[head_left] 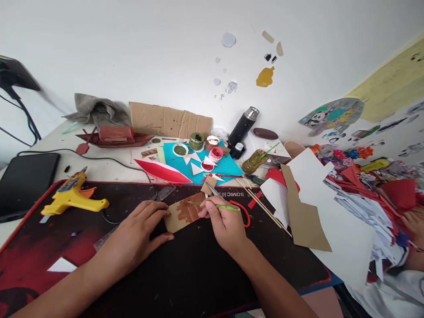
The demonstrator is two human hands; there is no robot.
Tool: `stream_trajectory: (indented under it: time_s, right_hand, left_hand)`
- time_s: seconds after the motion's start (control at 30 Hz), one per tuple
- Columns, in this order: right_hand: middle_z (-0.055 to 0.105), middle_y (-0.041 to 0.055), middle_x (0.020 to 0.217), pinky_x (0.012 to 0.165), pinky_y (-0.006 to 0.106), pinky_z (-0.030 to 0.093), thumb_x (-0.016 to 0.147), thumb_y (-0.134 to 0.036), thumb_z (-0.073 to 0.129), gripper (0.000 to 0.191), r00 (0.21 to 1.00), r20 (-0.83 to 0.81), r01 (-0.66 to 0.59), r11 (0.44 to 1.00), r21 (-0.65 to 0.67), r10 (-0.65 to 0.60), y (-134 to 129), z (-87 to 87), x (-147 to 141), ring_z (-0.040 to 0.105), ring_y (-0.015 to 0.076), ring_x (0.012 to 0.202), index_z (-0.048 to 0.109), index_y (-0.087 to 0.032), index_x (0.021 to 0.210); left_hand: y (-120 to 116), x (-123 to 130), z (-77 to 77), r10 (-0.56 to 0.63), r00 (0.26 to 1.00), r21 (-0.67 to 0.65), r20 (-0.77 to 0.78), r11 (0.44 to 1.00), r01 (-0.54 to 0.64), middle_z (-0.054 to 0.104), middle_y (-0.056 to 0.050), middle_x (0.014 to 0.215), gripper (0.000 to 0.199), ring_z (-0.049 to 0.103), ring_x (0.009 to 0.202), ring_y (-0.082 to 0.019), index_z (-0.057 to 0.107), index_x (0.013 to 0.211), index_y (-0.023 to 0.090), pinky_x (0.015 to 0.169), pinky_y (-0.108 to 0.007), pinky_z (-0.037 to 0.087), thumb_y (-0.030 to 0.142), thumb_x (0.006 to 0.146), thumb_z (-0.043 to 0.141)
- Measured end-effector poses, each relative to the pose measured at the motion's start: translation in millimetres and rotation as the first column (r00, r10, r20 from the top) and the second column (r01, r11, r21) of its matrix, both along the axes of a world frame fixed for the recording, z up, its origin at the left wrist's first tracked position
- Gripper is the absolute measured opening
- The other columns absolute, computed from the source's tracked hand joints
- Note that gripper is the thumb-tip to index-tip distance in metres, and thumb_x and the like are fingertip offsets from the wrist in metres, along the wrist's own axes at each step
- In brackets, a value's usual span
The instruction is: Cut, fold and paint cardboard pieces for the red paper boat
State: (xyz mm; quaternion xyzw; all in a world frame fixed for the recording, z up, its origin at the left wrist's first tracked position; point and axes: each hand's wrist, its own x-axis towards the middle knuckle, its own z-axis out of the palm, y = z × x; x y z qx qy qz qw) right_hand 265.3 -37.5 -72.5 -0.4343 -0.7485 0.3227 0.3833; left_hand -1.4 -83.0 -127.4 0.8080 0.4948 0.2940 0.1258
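Observation:
My right hand pinches a paintbrush with a green handle, its tip on a small piece of cardboard. Reddish-brown paint covers much of that piece; the left and lower parts are bare. My left hand grips its left end between fingers and thumb, against the dark desk mat. Just beyond my right hand lie scissors with red handles, partly hidden. Open paint jars, one green and one red, stand on a turquoise sheet behind the cardboard.
A yellow glue gun lies left, near a brown model boat. A red paper boat shape, a jar of murky water and a black flask stand behind. Cut cardboard lies right; another person's hand is at the far right.

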Motion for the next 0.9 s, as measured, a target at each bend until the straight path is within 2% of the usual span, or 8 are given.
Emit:
stream_trajectory:
  time_s: [0.23, 0.43, 0.67, 0.8, 0.9]
  right_hand:
    - [0.081, 0.0028, 0.083, 0.077, 0.027, 0.062, 0.117, -0.031, 0.051, 0.029, 0.995, -0.024, -0.095, 0.994, 0.053, 0.096, -3.9, -2.5, -13.6, 0.082, 0.0183, 0.079, 0.073, -0.025, 0.1]
    - [0.081, 0.0034, 0.085, 0.075, 0.028, 0.063, 0.117, -0.034, 0.05, 0.032, 1.0, -0.013, 0.019, 1.0, 0.005, -0.019, 3.1, -3.1, -0.1, 0.081, 0.0189, 0.078, 0.073, -0.025, 0.097]
    - [0.081, 0.0037, 0.085, 0.079, 0.028, 0.063, 0.117, -0.032, 0.052, 0.027, 0.997, -0.02, -0.07, 0.996, 0.058, 0.072, -1.2, -4.1, -13.2, 0.082, 0.0193, 0.082, 0.073, -0.024, 0.101]
    - [0.081, 0.0039, 0.085, 0.076, 0.029, 0.064, 0.118, -0.036, 0.05, 0.032, 1.0, -0.005, -0.005, 1.0, -0.005, 0.005, 4.3, -6.5, -3.6, 0.082, 0.0198, 0.079, 0.074, -0.024, 0.1]
    - [0.082, 0.0041, 0.086, 0.075, 0.03, 0.065, 0.118, -0.038, 0.05, 0.034, 0.999, -0.021, 0.027, 0.999, -0.04, -0.028, 4.6, -6.4, -2.2, 0.083, 0.0202, 0.081, 0.074, -0.025, 0.098]
  left_hand:
    - [-3.2, -0.1, -1.8, 0.035, 0.999, 0.04, -0.009, 0.999, -0.034, 0.076, -0.013, 0.128, 0.041, 0.071, 0.118, -0.034, 0.077, 0.114, 0.023, 0.101, -0.047, 0.062, 0.061, 0.105, 0.068]
    - [-3.4, 0.3, -0.6, 0.041, 0.998, 0.078, -0.049, 0.996, -0.037, 0.075, -0.011, 0.126, 0.033, 0.069, 0.115, -0.033, 0.078, 0.116, 0.025, 0.101, -0.048, 0.061, 0.054, 0.106, 0.069]
    - [-3.3, -0.7, -2.6, 0.026, 0.997, 0.056, -0.071, 0.998, -0.023, 0.075, -0.012, 0.128, 0.031, 0.069, 0.116, -0.035, 0.078, 0.115, 0.024, 0.101, -0.05, 0.061, 0.052, 0.106, 0.07]
    - [-3.3, -0.1, -0.5, 0.021, 0.998, 0.066, -0.066, 0.998, -0.016, 0.076, -0.013, 0.125, 0.032, 0.07, 0.115, -0.035, 0.079, 0.116, 0.023, 0.1, -0.05, 0.061, 0.052, 0.106, 0.07]
    - [-2.7, 0.7, 2.3, 0.013, 0.997, 0.072, -0.081, 0.997, -0.007, 0.075, -0.014, 0.123, 0.037, 0.07, 0.113, -0.035, 0.078, 0.115, 0.021, 0.097, -0.05, 0.062, 0.055, 0.109, 0.064]
